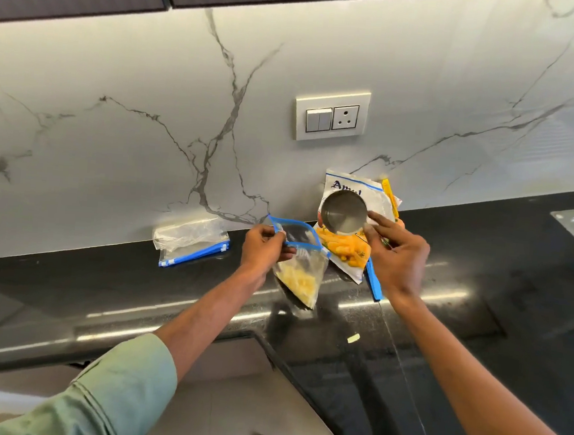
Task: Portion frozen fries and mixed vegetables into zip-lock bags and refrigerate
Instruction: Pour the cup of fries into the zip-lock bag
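Head view: at frame centre the left hand [264, 246] pinches the blue zip rim of a zip-lock bag [303, 273], with fries gathered in its lower corner. Just right of it, the right hand [396, 256] grips a tilted steel cup [344, 212] in front of the Amul fries packet [376, 198]. Spare zip-lock bags [191, 240] lie left of centre on the black countertop [479, 284].

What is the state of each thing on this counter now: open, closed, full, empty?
Zip-lock bag: mouth open, partly filled with fries, pinched by left grip.
Steel cup: empty, tipped sideways, held by right grip.
Fries packet: propped against the wall; opening hidden.
Spare bags: empty, stacked flat.
Blue clip: unattached, lying on the counter.
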The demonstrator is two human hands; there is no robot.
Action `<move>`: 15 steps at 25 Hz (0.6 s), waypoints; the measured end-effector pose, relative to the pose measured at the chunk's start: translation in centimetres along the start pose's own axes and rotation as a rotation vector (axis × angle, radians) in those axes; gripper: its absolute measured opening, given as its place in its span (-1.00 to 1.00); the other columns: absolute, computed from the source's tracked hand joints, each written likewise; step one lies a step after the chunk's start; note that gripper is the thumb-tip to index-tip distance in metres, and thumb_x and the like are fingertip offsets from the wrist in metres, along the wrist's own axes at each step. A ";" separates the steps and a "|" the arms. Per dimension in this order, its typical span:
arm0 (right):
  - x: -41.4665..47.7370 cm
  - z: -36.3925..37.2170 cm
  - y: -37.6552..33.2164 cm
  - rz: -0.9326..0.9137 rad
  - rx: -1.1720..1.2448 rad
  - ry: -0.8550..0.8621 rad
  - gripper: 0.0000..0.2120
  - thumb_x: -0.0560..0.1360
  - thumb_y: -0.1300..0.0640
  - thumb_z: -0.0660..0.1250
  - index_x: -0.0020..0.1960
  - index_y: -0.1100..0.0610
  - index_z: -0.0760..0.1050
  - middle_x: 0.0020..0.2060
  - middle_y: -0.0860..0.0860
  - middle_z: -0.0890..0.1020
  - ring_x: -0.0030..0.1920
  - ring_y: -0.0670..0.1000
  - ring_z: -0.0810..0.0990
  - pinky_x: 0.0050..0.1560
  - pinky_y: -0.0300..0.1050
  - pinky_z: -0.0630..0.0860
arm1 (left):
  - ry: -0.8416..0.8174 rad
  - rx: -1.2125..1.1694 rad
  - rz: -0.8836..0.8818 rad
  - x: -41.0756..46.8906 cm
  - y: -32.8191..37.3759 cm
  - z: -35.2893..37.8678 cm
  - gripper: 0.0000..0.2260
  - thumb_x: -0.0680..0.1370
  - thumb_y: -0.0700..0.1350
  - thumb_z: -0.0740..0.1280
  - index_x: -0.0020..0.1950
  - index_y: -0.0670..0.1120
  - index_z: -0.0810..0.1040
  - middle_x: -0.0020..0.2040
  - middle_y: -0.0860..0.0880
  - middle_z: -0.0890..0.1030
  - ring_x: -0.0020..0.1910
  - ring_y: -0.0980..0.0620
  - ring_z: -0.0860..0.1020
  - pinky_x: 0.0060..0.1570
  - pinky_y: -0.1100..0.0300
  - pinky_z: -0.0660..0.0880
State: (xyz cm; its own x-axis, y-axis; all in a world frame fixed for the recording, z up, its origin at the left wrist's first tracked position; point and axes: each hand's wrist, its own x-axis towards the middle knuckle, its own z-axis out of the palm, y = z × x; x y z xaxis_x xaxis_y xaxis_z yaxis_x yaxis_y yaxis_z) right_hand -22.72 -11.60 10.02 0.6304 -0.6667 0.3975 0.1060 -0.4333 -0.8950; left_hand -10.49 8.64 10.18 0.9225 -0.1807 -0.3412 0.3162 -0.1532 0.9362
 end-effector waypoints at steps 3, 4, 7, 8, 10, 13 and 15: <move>-3.0 -0.9 2.8 0.515 0.049 -0.033 -0.73 0.51 0.09 0.56 0.18 0.15 0.72 -0.06 -0.02 0.77 -0.35 -0.25 0.60 -0.18 -0.14 0.66 | 0.081 0.067 0.041 1.6 -0.1 -1.2 -0.86 0.65 -0.20 0.34 0.19 -0.20 0.52 -0.03 -0.19 0.67 -0.23 -0.01 0.72 -0.29 0.23 0.63; -4.6 -0.9 4.1 0.668 0.013 -0.061 -0.70 0.51 0.05 0.56 0.19 0.16 0.72 -0.18 0.02 0.76 -0.48 -0.23 0.50 -0.34 -0.19 0.57 | 0.120 0.095 0.073 2.1 0.1 -1.6 -0.87 0.66 -0.19 0.34 0.18 -0.19 0.52 -0.02 -0.17 0.66 -0.23 0.00 0.70 -0.29 0.23 0.63; -9.7 0.0 7.6 0.928 -0.076 -0.142 -0.74 0.53 0.04 0.54 0.14 0.17 0.73 -0.31 0.05 0.70 -0.55 -0.18 0.47 -0.52 -0.28 0.40 | 0.258 0.208 0.157 4.1 0.5 -2.8 -0.91 0.64 -0.15 0.36 0.11 -0.13 0.52 -0.02 -0.14 0.65 -0.21 0.00 0.67 -0.19 0.08 0.68; -11.1 0.6 8.4 0.948 -0.062 -0.155 -0.74 0.54 0.04 0.53 0.14 0.18 0.73 -0.27 0.05 0.72 -0.51 -0.16 0.51 -0.52 -0.28 0.40 | 0.269 0.247 0.148 4.6 0.7 -3.2 -0.91 0.62 -0.12 0.38 0.09 -0.09 0.52 0.00 -0.15 0.66 -0.18 -0.03 0.68 -0.16 0.01 0.68; -12.9 1.8 9.1 0.962 -0.012 -0.150 -0.77 0.55 0.04 0.52 0.11 0.16 0.73 -0.25 0.04 0.74 -0.49 -0.13 0.54 -0.53 -0.27 0.40 | 0.265 0.281 0.076 5.7 0.7 -3.9 -0.82 0.56 -0.08 0.43 0.11 -0.01 0.50 0.05 -0.16 0.68 -0.12 -0.10 0.69 -0.13 -0.03 0.67; -13.9 3.0 8.8 0.927 0.003 -0.118 -0.79 0.57 0.05 0.50 0.12 0.15 0.72 -0.21 -0.03 0.75 -0.44 -0.08 0.64 -0.48 -0.22 0.48 | 0.275 0.249 0.026 6.0 0.7 -4.6 -0.61 0.45 -0.04 0.53 0.18 0.04 0.43 0.05 -0.09 0.66 -0.05 -0.11 0.70 -0.01 -0.07 0.66; -13.9 3.1 8.4 0.887 -0.037 -0.126 -0.77 0.58 0.01 0.48 0.15 0.12 0.71 -0.18 -0.07 0.74 -0.38 -0.08 0.68 -0.40 -0.23 0.54 | 0.247 0.240 0.008 5.9 0.2 -4.7 -0.45 0.39 0.06 0.57 0.25 0.06 0.38 0.10 -0.09 0.64 0.01 -0.10 0.68 -0.02 -0.02 0.64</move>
State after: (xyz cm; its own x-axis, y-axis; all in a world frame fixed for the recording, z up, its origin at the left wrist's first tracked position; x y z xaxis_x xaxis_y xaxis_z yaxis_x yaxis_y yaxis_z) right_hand -28.21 -4.08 -3.65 0.5486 -0.6952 -0.4644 -0.4837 0.1891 -0.8545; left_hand -3.95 12.13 8.77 0.9597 0.0535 -0.2760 0.2750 -0.3826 0.8820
